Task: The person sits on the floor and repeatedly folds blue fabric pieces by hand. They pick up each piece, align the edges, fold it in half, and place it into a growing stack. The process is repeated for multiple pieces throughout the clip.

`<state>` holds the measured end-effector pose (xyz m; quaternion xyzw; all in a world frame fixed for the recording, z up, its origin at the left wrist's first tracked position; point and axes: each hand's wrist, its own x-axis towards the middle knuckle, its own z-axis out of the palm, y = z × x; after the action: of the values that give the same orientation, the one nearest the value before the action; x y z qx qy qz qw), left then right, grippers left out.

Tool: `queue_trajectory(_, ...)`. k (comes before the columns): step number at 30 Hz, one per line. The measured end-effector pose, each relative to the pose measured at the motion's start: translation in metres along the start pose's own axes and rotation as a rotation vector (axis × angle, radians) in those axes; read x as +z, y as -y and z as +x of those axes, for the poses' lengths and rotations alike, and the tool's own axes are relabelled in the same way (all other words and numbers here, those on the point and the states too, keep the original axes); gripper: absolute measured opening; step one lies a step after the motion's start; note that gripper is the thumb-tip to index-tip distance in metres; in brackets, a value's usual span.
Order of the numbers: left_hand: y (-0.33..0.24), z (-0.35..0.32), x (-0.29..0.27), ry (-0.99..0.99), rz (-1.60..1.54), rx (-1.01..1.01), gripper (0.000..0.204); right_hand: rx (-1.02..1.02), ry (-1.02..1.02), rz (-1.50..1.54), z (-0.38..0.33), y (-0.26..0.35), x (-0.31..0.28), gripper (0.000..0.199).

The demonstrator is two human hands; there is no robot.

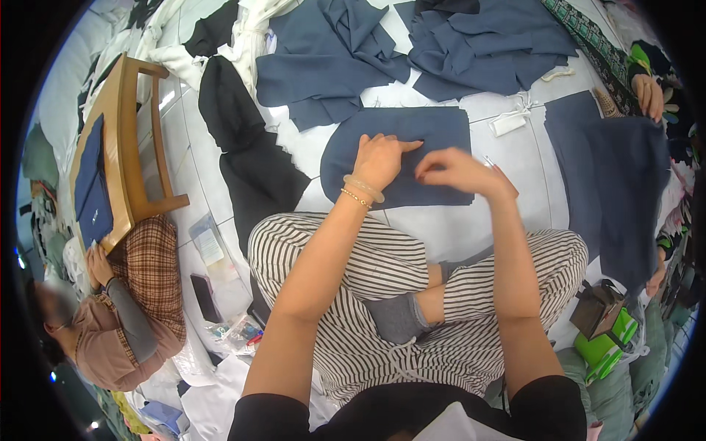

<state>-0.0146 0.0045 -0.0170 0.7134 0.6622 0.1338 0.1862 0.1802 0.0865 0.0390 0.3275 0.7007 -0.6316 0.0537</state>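
In front of my crossed legs, a dark blue-grey cut fabric piece (434,184) with one rounded end lies flat on the floor. My left hand (381,160) rests on it, its index finger stretched out against the cloth and the other fingers bent. Close by on the right, my right hand (463,173) hovers over the fabric with its fingers curled toward a pinch. Anything thin between those fingertips is too small to make out. A slim pale thing shows by the back of the right hand, unclear in kind.
Heaps of blue-grey fabric (331,59) lie beyond, with black cloth (235,110) to the left. A white block wound with cord (510,123) sits to the right. One person works at a wooden bench (132,132) on the left; another's hands hold dark fabric (618,176) on the right. A phone (206,298) lies left.
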Motion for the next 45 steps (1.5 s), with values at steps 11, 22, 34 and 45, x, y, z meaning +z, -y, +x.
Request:
queue_trajectory(11, -0.004, 0.005, -0.016, 0.15, -0.118, -0.069, 0.053, 0.189, 0.487, 0.155, 0.016, 0.002, 0.049, 0.031)
queue_trajectory(22, 0.011, 0.002, -0.003, 0.112, -0.177, -0.062, 0.044, 0.038, 0.349, 0.303, 0.017, 0.042, 0.019, 0.027)
queue_trajectory(34, 0.018, 0.005, 0.035, -0.225, -0.33, 0.109, 0.024, -0.489, -0.796, -1.15, 0.228, 0.078, 0.071, 0.027)
queue_trajectory(45, 0.001, 0.008, 0.0, 0.126, -0.229, -0.07, 0.027, -0.28, -0.603, -0.017, 0.182, 0.107, -0.008, 0.014)
